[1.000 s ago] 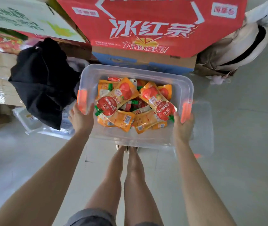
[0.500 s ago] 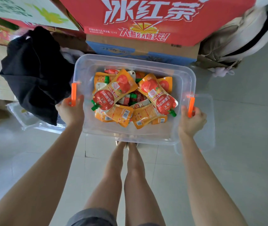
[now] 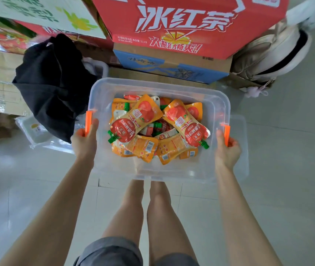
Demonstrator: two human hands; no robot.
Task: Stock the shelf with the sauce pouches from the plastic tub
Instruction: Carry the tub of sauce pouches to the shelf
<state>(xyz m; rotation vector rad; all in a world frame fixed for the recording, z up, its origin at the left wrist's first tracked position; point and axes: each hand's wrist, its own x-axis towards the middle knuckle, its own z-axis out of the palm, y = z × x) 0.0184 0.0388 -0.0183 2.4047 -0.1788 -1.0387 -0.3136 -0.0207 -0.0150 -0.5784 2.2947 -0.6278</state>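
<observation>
Both orange handles [image 3: 88, 121] flipped up within last second, now gripped by left hand [image 3: 84, 143], right hand [image 3: 227, 150]. Clear plastic tub [image 3: 152, 83] of tomato sauce pouches [image 3: 139, 120] held between hands; judged ready for carry to shelf.

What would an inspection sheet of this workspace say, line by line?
Surface: pale tiled floor; no shelf in view.
Job's things: clear plastic tub, no lid on it, holds a loose heap of orange sauce pouches.
Clutter: black cloth left of the tub; clear packaging on the floor.
Hands: left hand and right hand each grip one side of the tub at an orange latch.
Cables: nothing seen.
Surroundings: red carton stacked on blue carton behind the tub; beige bag at right.
</observation>
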